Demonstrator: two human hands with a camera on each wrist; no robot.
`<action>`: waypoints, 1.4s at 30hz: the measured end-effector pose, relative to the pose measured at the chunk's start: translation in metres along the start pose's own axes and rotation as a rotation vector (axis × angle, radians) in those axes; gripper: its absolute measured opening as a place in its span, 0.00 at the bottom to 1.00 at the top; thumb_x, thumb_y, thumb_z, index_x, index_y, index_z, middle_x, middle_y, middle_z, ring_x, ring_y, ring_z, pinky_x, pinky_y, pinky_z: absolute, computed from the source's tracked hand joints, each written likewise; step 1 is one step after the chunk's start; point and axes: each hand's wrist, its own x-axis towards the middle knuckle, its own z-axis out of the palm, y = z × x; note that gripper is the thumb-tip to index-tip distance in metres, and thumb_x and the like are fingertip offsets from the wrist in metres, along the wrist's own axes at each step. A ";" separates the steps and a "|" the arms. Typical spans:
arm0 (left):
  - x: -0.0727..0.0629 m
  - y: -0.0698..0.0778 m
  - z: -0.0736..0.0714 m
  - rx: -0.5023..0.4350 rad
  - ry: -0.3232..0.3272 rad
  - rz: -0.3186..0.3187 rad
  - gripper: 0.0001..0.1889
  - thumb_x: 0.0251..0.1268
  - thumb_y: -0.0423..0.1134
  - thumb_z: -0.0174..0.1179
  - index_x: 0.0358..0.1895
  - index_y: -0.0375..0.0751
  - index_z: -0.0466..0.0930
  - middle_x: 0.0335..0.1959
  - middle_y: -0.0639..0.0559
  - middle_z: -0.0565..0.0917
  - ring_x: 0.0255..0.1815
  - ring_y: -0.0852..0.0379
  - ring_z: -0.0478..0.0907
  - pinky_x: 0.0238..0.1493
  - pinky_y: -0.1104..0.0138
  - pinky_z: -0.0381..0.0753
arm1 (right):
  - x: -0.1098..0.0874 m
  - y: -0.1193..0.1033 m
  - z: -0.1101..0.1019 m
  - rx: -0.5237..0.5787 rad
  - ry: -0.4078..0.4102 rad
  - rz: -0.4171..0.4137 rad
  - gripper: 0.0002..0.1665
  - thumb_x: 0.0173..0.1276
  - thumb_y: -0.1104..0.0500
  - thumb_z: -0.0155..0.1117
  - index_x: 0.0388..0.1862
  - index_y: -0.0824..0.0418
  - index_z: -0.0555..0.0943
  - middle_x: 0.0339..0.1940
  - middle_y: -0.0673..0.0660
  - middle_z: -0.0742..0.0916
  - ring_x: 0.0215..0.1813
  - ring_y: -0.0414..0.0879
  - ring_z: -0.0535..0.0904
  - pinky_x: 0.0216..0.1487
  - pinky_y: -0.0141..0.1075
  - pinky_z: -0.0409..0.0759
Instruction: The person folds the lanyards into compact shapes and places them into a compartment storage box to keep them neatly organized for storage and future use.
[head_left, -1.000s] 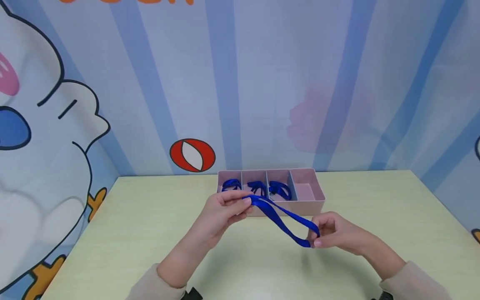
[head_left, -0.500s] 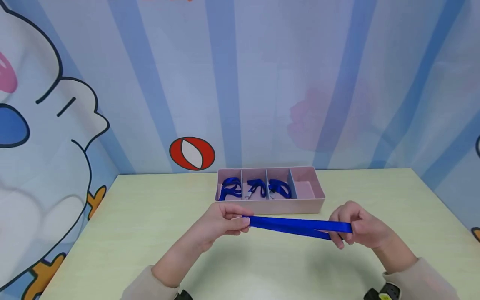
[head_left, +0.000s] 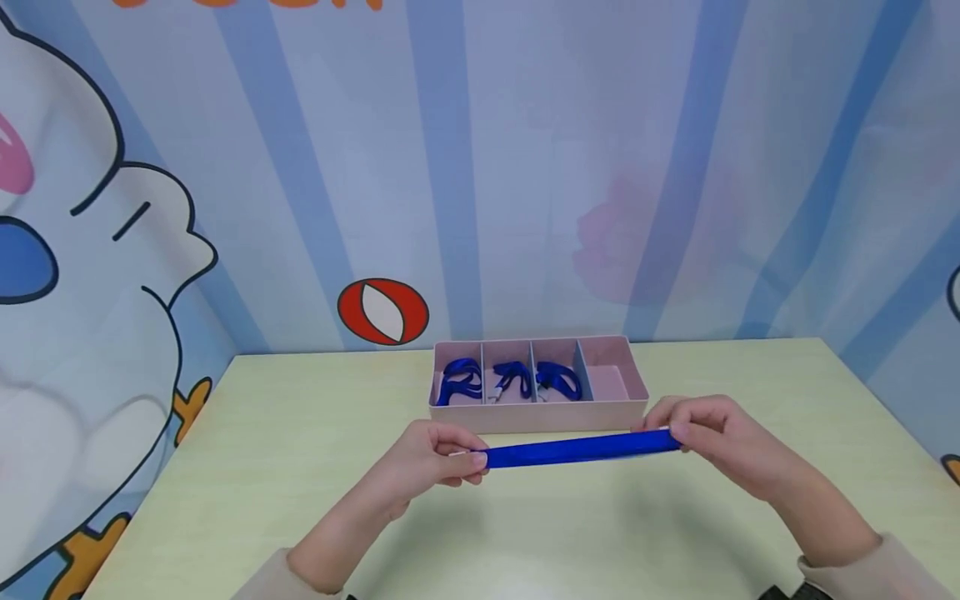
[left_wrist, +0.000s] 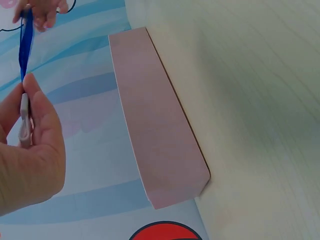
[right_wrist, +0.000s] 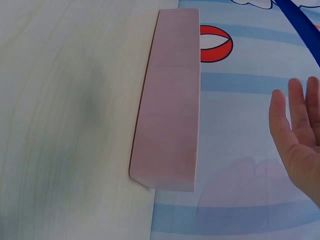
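Note:
A blue lanyard stretches taut, its strands laid together as a flat band, above the table in front of the box. My left hand pinches one end between thumb and fingers. In the left wrist view, a whitish clip at that end lies within this hand. At the other end, my right hand pinches the band between thumb and fingers, slightly higher than the left. The right wrist view shows several fingers of this hand spread, with part of the blue band above them.
Behind the hands, a pink divided box stands near the table's back edge. Three of its compartments each hold a blue lanyard, such as the left one; the rightmost compartment shows bare floor. A printed backdrop rises behind the table.
The lanyard has gone from a slack, open loop to a straight flat band. My right hand has moved right and up, while my left hand has come down and slightly left.

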 end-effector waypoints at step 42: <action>-0.002 0.001 0.016 -0.066 0.159 0.003 0.11 0.59 0.37 0.63 0.41 0.34 0.83 0.29 0.48 0.85 0.30 0.56 0.82 0.35 0.67 0.80 | 0.010 -0.001 0.014 -0.583 0.489 0.420 0.14 0.59 0.55 0.69 0.33 0.67 0.81 0.23 0.55 0.85 0.27 0.47 0.80 0.31 0.36 0.81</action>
